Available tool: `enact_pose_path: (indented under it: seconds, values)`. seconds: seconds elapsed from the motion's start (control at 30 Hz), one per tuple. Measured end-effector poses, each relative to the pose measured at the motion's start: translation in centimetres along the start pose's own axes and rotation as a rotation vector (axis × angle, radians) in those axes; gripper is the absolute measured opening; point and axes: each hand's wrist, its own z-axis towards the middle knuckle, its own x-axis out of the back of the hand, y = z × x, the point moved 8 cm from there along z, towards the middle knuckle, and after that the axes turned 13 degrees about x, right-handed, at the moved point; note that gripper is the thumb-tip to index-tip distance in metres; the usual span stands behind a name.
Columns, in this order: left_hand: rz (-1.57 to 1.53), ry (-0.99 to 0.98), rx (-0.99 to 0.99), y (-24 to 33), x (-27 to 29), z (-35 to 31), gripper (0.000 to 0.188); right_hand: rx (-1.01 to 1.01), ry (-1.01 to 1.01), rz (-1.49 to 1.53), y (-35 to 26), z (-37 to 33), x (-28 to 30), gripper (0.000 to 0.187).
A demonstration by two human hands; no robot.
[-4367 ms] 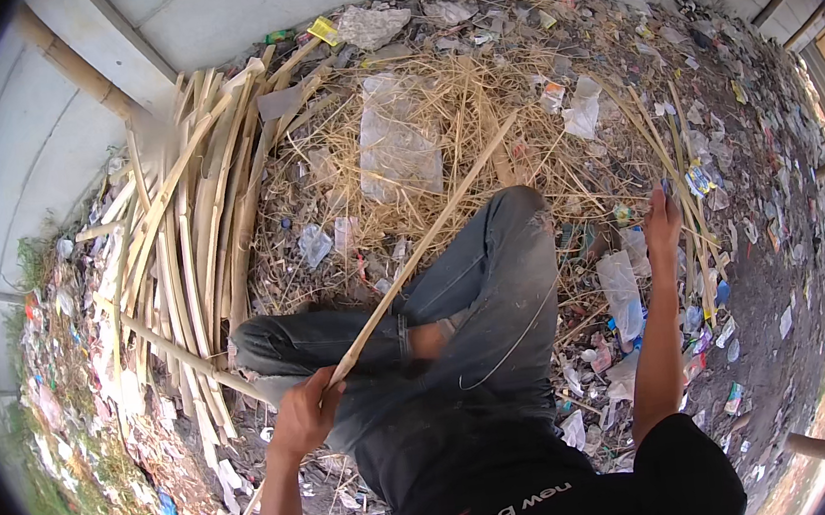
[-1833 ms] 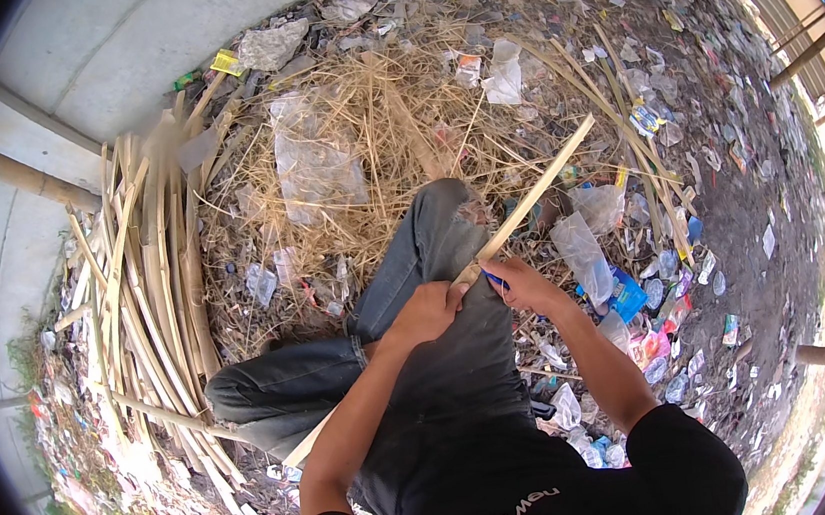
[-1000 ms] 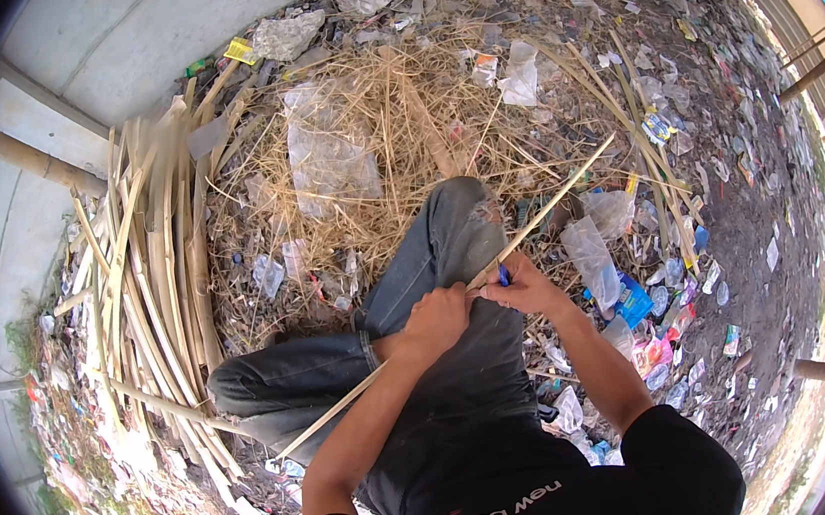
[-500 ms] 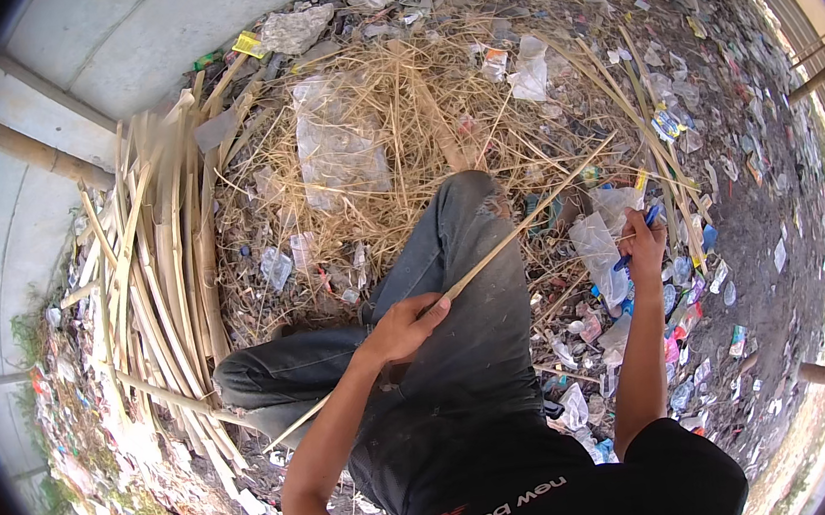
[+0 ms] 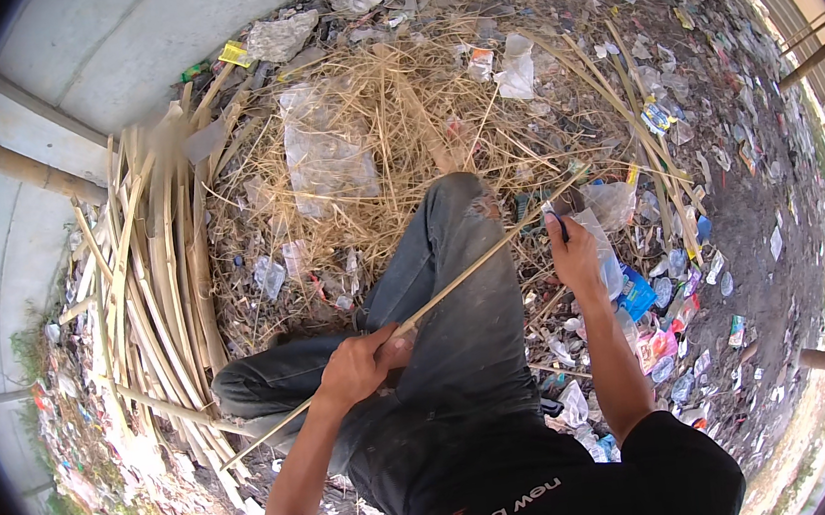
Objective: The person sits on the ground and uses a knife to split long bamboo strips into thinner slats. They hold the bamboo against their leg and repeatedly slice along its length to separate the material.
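Note:
A long, thin bamboo strip (image 5: 474,269) slants over my thighs, from the lower left to its tip past my raised knee. My left hand (image 5: 352,366) is closed around its lower part, above my lap. Near the strip's far end, my right hand (image 5: 576,252) is closed on a small tool with a dark blue handle (image 5: 557,226), which looks like a knife. A bright bit at its front touches or nearly touches the strip; the blade is mostly hidden. Thin straw-coloured shavings (image 5: 402,158) lie heaped beyond my legs.
A stack of split bamboo strips (image 5: 158,274) leans at the left, by a grey wall (image 5: 149,44). More strips (image 5: 645,122) lie at the right. A clear plastic sheet (image 5: 320,146) rests on the shavings. Plastic litter, including a blue packet (image 5: 637,292), covers the ground.
My right hand has moved left, from the litter to the strip's far end. My left hand has drawn down and left, and the strip has shifted the same way with it.

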Motion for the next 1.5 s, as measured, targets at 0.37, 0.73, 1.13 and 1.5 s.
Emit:
enact_pose_path:
  seconds: [0.37,0.73,1.13,1.5]
  values:
    - [-0.035,0.018,0.03,-2.6,0.9,-1.7,0.04,0.063,0.076,-0.378,7.8,3.0,7.9,0.045]
    - [0.06,0.105,-0.015,-2.8,1.4,-1.9,0.036,-0.004,-0.031,0.015,3.7,3.1,1.9,0.044]
    - [0.236,0.176,0.024,-4.2,0.9,-1.7,0.031,-0.061,-0.071,0.067,4.9,1.5,-2.1,0.056]
    - [0.171,0.144,0.027,-0.1,-0.8,0.5,0.027,0.042,-0.362,0.173,-5.3,-3.1,-7.1,0.058]
